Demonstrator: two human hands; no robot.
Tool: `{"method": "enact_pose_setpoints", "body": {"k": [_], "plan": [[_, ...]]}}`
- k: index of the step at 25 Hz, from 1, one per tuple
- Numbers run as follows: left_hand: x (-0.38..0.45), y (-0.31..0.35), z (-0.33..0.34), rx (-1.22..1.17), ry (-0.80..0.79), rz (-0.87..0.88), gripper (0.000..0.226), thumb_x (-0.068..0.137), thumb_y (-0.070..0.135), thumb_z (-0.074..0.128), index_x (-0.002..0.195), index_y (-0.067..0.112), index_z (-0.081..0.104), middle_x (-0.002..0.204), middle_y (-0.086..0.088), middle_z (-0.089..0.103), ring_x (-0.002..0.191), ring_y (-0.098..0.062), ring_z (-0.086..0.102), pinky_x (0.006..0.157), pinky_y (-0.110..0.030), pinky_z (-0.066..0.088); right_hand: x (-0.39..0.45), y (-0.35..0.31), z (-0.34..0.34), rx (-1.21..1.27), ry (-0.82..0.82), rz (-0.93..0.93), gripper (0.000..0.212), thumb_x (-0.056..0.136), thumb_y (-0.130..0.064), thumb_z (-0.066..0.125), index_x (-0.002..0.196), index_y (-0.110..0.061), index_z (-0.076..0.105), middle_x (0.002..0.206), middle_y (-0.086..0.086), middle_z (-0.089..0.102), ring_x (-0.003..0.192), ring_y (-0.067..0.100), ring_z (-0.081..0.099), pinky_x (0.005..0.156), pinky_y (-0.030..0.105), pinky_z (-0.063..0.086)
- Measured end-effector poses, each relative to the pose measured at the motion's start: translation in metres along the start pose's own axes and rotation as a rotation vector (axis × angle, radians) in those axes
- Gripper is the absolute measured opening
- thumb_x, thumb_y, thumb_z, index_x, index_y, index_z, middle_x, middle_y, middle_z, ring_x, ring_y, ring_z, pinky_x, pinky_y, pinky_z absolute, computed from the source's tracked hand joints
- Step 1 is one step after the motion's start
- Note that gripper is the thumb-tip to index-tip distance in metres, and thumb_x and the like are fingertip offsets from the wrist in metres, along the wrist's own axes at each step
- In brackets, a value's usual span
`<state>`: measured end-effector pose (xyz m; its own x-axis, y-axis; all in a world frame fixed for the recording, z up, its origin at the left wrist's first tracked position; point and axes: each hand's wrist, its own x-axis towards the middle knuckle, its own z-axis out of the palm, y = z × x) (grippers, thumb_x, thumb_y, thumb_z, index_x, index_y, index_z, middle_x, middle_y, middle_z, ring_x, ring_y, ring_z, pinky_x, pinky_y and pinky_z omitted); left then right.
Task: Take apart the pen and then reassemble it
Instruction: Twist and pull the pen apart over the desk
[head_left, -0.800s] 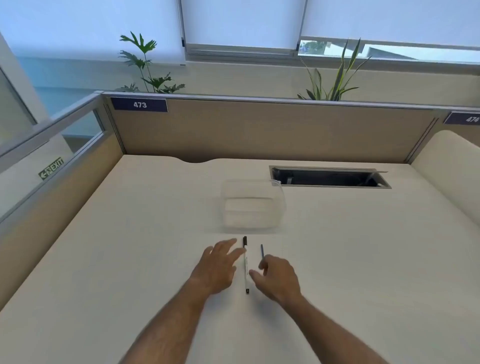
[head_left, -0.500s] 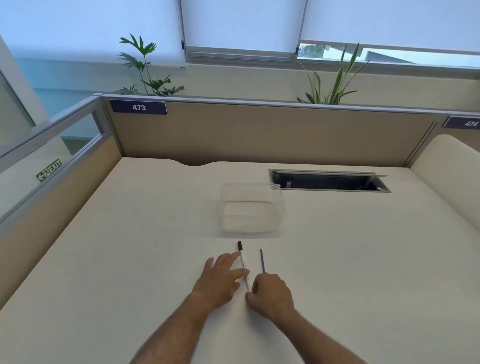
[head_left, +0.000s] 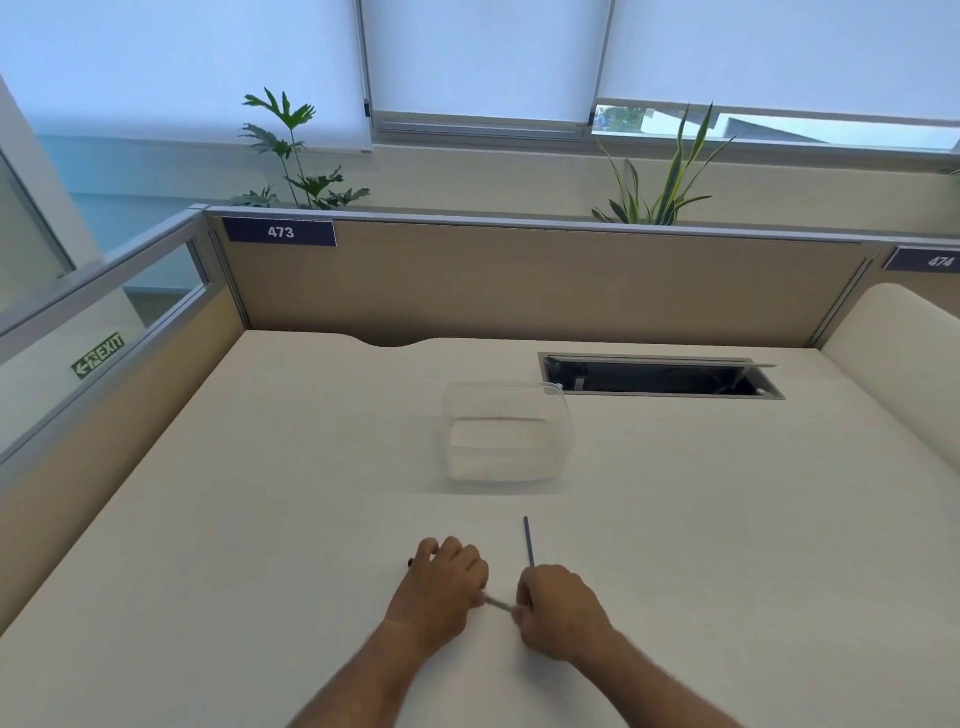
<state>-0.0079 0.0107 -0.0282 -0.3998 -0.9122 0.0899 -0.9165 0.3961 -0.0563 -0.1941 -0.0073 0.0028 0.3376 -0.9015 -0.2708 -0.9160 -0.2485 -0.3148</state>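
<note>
A white pen body (head_left: 496, 604) runs crosswise between my two hands, just above the desk (head_left: 260, 493). My left hand (head_left: 444, 584) is closed around its left part, and the pen's black tip (head_left: 410, 562) pokes out past my fingers on the left. My right hand (head_left: 558, 608) pinches the pen's right end. A thin dark blue refill (head_left: 528, 540) lies on the desk just beyond my right hand, pointing away from me. Most of the pen is hidden inside my fists.
A clear plastic box (head_left: 506, 436) stands on the desk beyond the hands. Behind it to the right is an open cable slot (head_left: 660, 376). Partition walls close the desk at the back and on the left.
Both hands closed on the white pen, lifted it off the desk and turned it from lengthwise to crosswise. The blue refill stayed where it lay.
</note>
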Motion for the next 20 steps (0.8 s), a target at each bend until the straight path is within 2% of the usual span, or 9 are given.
{"method": "enact_pose_setpoints", "body": {"k": [4,8,10,12,15,20], "plan": [[0.002,-0.006,-0.004,-0.020,0.065,0.032,0.029,0.065,0.027,0.078,0.073,0.030,0.050,0.068,0.012,0.056,0.059,-0.010,0.054,0.053,-0.025,0.045,0.009,0.008,-0.014,0.012,-0.047,-0.025,0.018,0.081,-0.031,0.061,0.089,-0.019,0.072,0.096,0.003,0.073,0.083,0.022,0.065,0.067,0.029,0.048],[0.010,-0.011,-0.018,-0.080,0.144,-0.006,0.029,0.072,0.027,0.077,0.075,0.029,0.048,0.066,0.011,0.055,0.051,-0.009,0.051,0.042,-0.023,0.035,0.020,0.019,-0.041,0.000,-0.061,-0.124,0.019,0.088,-0.029,0.062,0.099,-0.021,0.074,0.102,0.003,0.074,0.095,0.024,0.065,0.077,0.032,0.049],[0.015,-0.012,-0.025,-0.109,0.204,-0.010,0.023,0.078,0.026,0.071,0.076,0.027,0.048,0.068,0.010,0.055,0.052,-0.012,0.052,0.041,-0.024,0.036,0.025,0.023,-0.054,-0.008,-0.064,-0.159,0.019,0.090,-0.029,0.059,0.100,-0.021,0.074,0.103,0.002,0.074,0.096,0.023,0.064,0.077,0.032,0.048],[0.019,-0.014,-0.029,-0.152,0.262,-0.005,0.013,0.085,0.033,0.059,0.078,0.027,0.050,0.070,0.009,0.057,0.055,-0.013,0.054,0.042,-0.025,0.038,0.029,0.026,-0.062,-0.021,-0.087,-0.191,0.019,0.091,-0.030,0.058,0.099,-0.023,0.074,0.102,0.001,0.074,0.094,0.022,0.064,0.079,0.035,0.050],[0.024,-0.016,-0.033,-0.187,0.311,-0.008,0.023,0.085,0.050,0.053,0.079,0.029,0.055,0.071,0.009,0.060,0.058,-0.011,0.055,0.041,-0.025,0.044,0.033,0.028,-0.070,-0.053,-0.082,-0.225,0.020,0.092,-0.031,0.058,0.099,-0.023,0.074,0.100,0.000,0.074,0.091,0.022,0.064,0.080,0.039,0.053],[0.033,-0.018,-0.037,-0.078,0.342,0.020,0.024,0.086,0.047,0.051,0.074,0.027,0.055,0.066,0.007,0.059,0.052,-0.014,0.055,0.038,-0.024,0.040,0.041,0.028,-0.079,-0.049,-0.012,-0.246,0.014,0.088,-0.030,0.066,0.096,-0.023,0.075,0.097,-0.002,0.074,0.087,0.018,0.065,0.079,0.035,0.054]]}}
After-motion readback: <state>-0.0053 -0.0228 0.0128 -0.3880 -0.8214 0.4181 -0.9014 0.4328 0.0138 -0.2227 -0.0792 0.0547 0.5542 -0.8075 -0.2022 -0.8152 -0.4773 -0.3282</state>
